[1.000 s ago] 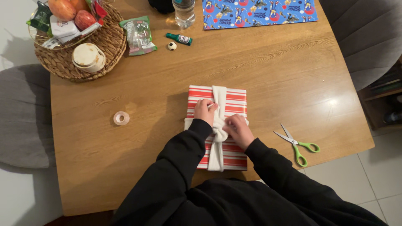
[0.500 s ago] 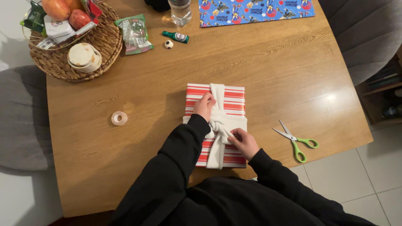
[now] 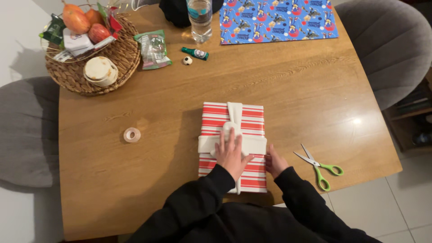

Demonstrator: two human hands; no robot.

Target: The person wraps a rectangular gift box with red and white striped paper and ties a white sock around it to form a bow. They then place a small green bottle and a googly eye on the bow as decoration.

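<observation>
A red and white striped wrapped box [image 3: 252,119] lies on the wooden table [image 3: 306,94], tied crosswise with a wide white ribbon [image 3: 234,112]. My left hand [image 3: 231,154] lies flat on the middle of the box with its fingers spread, covering the ribbon's knot. At the box's right edge my right hand [image 3: 274,163] rests against its side, beside the ribbon's crosswise band. Neither hand grips anything that I can see.
Green-handled scissors [image 3: 320,162] lie right of the box. A tape roll [image 3: 132,135] sits to the left. Far left stands a wicker basket [image 3: 121,54] with fruit; beside it a snack packet [image 3: 153,48], small green bottle [image 3: 195,53], water bottle [image 3: 200,17] and blue patterned wrapping paper [image 3: 278,20]. Grey chairs flank the table.
Both hands left the knot. My left hand moved down and flattened over the box's middle; my right hand slid to the box's right edge. The view shifted slightly.
</observation>
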